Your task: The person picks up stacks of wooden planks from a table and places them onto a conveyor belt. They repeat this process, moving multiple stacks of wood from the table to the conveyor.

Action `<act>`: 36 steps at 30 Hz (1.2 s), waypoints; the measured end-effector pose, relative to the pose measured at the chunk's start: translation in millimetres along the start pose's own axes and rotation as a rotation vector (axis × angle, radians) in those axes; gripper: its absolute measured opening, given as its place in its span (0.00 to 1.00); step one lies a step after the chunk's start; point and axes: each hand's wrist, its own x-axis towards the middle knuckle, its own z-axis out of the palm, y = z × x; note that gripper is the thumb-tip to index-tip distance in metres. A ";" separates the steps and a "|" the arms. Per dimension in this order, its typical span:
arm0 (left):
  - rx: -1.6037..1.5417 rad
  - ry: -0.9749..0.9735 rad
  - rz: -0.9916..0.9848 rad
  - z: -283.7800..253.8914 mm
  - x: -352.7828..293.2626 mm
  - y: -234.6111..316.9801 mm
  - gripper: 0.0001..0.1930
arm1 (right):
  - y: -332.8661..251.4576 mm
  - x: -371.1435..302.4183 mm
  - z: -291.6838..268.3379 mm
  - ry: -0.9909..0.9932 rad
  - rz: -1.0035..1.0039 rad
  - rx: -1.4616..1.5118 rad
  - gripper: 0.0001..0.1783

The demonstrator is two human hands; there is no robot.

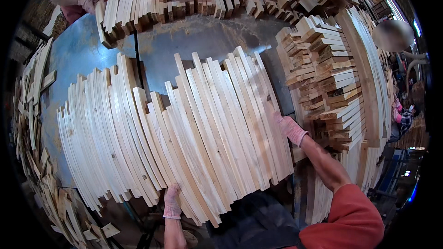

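A wide row of pale wooden strips point(217, 129) lies side by side on the metal table before me, their ends uneven. My left hand point(172, 201), in a pinkish knit glove, is closed at the near end of a strip around the middle of the row; part of its fingers is hidden. At the row's right edge, my right hand point(291, 130) wears a similar glove and grips the outermost strip from the side. Some of its fingers are out of sight. More strips point(99, 129) lie to the left of my left hand.
Stacked boards point(337, 74) stand to the right, beside a long plank point(369, 69). Across the bluish metal table point(184, 39), another person's gloved hands point(92, 1) touch a further row of strips point(134, 2). Scrap pieces point(64, 212) are heaped at the left. Another person point(404, 117) is far right.
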 end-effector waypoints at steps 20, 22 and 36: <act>0.111 -0.036 -0.082 64.6 -97.4 77.5 0.32 | 31.2 -50.3 8.5 -0.682 0.142 1.053 0.27; 0.096 -0.033 -0.076 69.6 -117.8 82.2 0.33 | 27.1 -60.8 9.6 -0.555 0.066 0.952 0.30; -0.065 0.076 0.305 81.6 -312.2 73.6 0.44 | -72.1 -131.8 -14.3 -0.641 -0.375 0.664 0.10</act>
